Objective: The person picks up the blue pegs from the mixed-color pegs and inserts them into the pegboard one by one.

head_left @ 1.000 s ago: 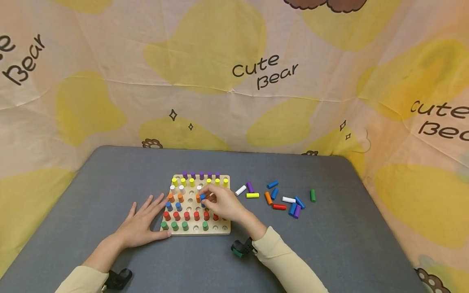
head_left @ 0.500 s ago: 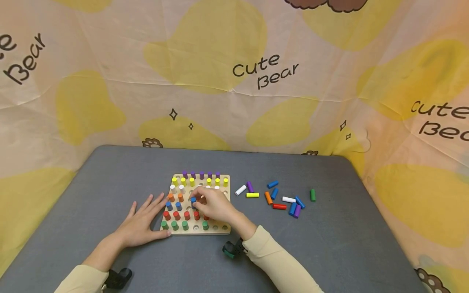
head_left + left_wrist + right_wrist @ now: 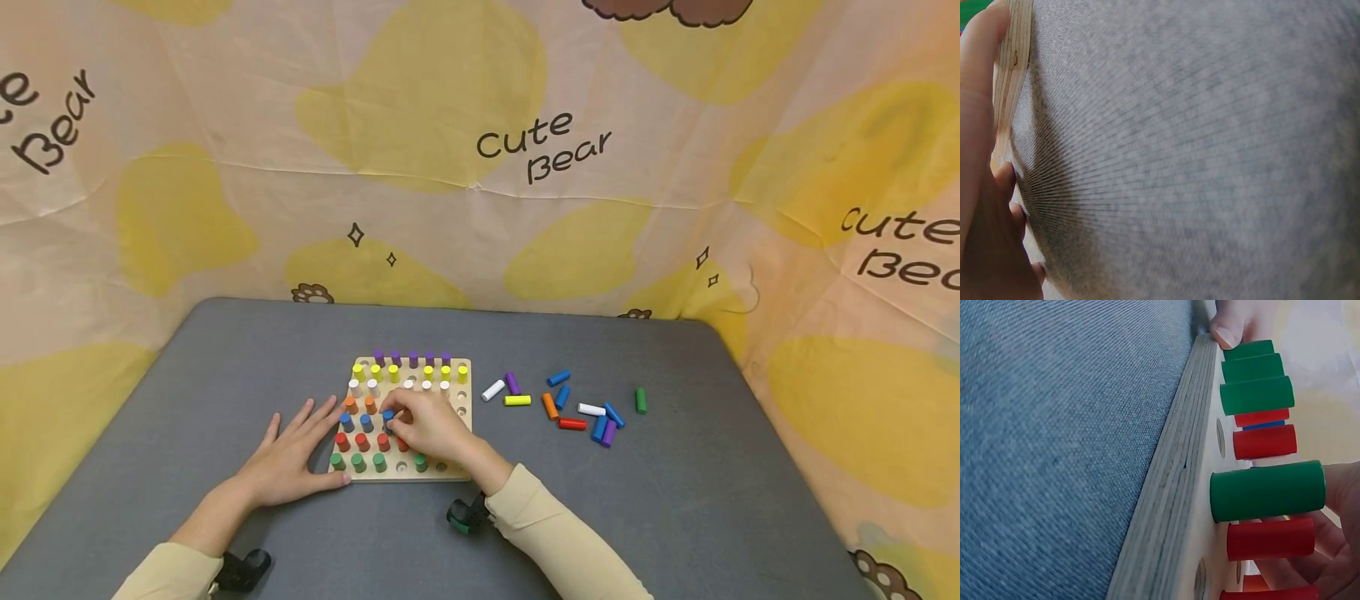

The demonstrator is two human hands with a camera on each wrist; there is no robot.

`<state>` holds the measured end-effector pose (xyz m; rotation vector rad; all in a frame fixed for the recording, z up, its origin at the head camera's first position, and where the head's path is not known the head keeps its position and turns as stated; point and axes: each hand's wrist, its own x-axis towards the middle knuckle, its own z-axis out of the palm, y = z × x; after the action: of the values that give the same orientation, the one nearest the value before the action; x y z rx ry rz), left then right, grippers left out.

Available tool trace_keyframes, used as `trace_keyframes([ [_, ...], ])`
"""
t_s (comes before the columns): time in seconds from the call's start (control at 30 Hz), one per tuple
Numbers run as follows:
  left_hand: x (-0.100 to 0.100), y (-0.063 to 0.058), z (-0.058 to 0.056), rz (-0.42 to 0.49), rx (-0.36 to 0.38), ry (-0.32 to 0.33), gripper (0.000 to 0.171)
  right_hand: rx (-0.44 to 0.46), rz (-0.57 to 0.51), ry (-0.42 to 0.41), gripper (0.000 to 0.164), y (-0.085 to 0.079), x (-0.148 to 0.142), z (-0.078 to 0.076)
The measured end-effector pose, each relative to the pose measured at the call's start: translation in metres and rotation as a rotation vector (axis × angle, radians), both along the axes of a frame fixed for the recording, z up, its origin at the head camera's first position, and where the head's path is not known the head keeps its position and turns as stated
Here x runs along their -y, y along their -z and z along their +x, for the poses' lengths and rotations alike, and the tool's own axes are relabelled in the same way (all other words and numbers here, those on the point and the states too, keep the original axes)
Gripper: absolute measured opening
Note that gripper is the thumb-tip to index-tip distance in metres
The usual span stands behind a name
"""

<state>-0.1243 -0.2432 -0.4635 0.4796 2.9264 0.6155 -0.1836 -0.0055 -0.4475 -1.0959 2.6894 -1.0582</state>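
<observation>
A wooden pegboard [image 3: 375, 479] lies on the grey table, set with rows of purple, yellow, white, orange, blue, red and green pegs. My right hand [image 3: 435, 427] pinches a blue peg [image 3: 387, 420] between thumb and forefinger, at the third place of the blue row, right of two standing blue pegs. Its lower end is hidden by the fingers. My left hand [image 3: 292, 460] lies with fingers spread along the board's left side, its thumb [image 3: 982, 47] touching the near left corner. The right wrist view shows a green peg [image 3: 1266, 490] before my right hand's fingers.
Loose pegs lie right of the board, among them a yellow peg [image 3: 517, 401], a red peg [image 3: 572, 424], an orange peg [image 3: 550, 406] and, farthest right, a green peg [image 3: 641, 401]. A printed cloth [image 3: 420, 100] hangs behind the grey table [image 3: 675, 500].
My right hand has moved left across the board with the blue peg, from right of the row's middle to beside the two blue pegs, and lower. My left hand has stayed put.
</observation>
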Motion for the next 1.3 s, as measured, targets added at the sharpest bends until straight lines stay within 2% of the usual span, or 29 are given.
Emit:
trace_keyframes([
  [0.67, 0.0016, 0.0018, -0.0010, 0.002, 0.000, 0.003, 0.099, 0.003, 0.030, 0.057, 0.014, 0.0017, 0.0071, 0.0003],
  [1.3, 0.0019, 0.0027, -0.0018, 0.000, 0.000, 0.003, 0.099, -0.060, 0.087, 0.054, 0.016, -0.0026, 0.0069, 0.0037],
])
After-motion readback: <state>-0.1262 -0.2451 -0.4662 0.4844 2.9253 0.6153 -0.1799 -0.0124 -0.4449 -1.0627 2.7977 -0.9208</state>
